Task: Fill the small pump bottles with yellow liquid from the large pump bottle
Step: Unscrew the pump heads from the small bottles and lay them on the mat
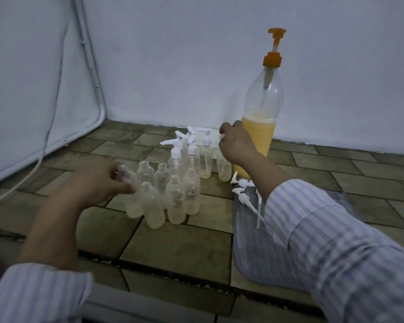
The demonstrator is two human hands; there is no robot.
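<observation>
Six small uncapped bottles (175,201) stand clustered on the tiled floor (177,248), each with a shallow layer of yellowish liquid at the bottom; behind them, capped bottles (191,157) with white pumps, likewise nearly empty; large pump bottle (261,113), orange pump on top, stands by the wall at right, yellow liquid filling roughly its lower half; loose white pumps (245,190) lie on a grey cloth (250,241) beside it; left hand (96,183), fingers curled, grips the leftmost uncapped bottle at its neck; right hand (236,141), fingers bent together, pinches the top of a small bottle (223,169) just before the large one.
</observation>
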